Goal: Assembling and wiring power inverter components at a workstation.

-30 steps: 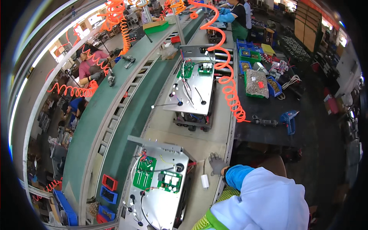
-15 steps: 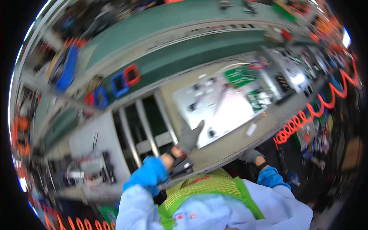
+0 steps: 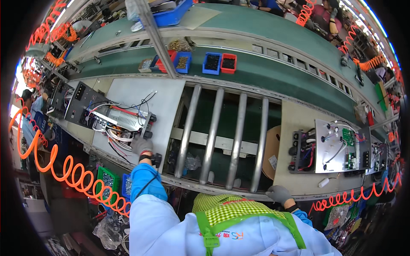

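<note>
Across the upper half of the frame: long green bench (image 3: 252, 19), curving with the lens. Mid-frame, a gap bridged by bare metal rollers (image 3: 212, 132). Left of them, on a pale panel (image 3: 164, 100), sits the open chassis (image 3: 124, 118), leads loose at its near end. Right of the rollers, well apart from it, a second unit with a silver plate (image 3: 332, 158) carrying green boards. Upper middle, small blue bin (image 3: 211, 62) and red bin (image 3: 228, 63) side by side, dark small parts in both.

Left hand (image 3: 140, 146), gloved: at the chassis's near end, among or just beside the leads; whether the fingers close on anything, cannot tell. Right hand (image 3: 279, 194), gloved: at the near rail, right of the rollers; fingers loosely bent, no object visible, underside hidden. Smallest item noted: white cylindrical part (image 3: 323, 182), lying before the second unit.

Step in hand (judged): reaching to the chassis. A next move there would call for a firm hold on the frame, clear of loose leads.

Versus half a second ago: view has swung left; left hand, then at the silver plate's corner, is now at the chassis; right hand remains near the rail.
</note>
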Demonstrator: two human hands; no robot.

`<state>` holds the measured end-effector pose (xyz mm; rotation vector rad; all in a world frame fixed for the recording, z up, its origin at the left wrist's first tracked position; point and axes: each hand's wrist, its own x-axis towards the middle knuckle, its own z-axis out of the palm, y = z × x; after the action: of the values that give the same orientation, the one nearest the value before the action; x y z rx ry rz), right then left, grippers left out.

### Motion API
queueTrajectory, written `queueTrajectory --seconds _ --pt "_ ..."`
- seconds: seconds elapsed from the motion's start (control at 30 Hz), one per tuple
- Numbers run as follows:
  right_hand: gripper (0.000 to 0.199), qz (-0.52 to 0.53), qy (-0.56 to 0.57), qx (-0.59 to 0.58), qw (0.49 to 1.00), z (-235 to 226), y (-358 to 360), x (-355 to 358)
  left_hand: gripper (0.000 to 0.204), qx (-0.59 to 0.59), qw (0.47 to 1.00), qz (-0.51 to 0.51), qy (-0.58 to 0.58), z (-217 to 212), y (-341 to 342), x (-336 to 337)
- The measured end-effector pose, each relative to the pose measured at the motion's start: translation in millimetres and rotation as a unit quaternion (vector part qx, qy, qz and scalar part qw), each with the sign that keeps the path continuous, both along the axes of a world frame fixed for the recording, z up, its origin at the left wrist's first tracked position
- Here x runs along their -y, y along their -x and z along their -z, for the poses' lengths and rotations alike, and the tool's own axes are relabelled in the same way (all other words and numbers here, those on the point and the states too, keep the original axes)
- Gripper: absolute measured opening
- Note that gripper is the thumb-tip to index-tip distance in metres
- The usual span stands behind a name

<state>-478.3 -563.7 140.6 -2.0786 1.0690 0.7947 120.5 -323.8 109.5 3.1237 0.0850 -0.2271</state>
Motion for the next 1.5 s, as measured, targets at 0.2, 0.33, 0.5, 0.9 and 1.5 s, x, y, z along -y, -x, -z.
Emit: queueTrajectory --seconds 0.2,0.33,0.5,0.9,1.5 --pt "0.042 -0.092 0.035 0.04 0.994 -1 -71 -6 0.083 -0.132 0.986 0.076 -0.071 6 -33 -47" --pt "0.04 -0.118 0.029 0.061 0.991 -14 -131 -14 0.081 -0.175 0.979 0.1 -0.01 1 -29 -42" --pt "0.044 -0.214 0.011 0.207 0.955 -32 -210 -5 0.085 -0.189 0.966 0.176 -0.002 -7 22 -22" --pt "0.093 -0.306 0.101 0.4 0.858 -75 -375 -100 0.056 -0.211 0.704 0.583 0.347 83 241 50" --pt "0.05 -0.102 0.243 0.261 0.929 -38 -77 29 0.077 -0.038 0.818 0.556 0.141 -102 178 138"
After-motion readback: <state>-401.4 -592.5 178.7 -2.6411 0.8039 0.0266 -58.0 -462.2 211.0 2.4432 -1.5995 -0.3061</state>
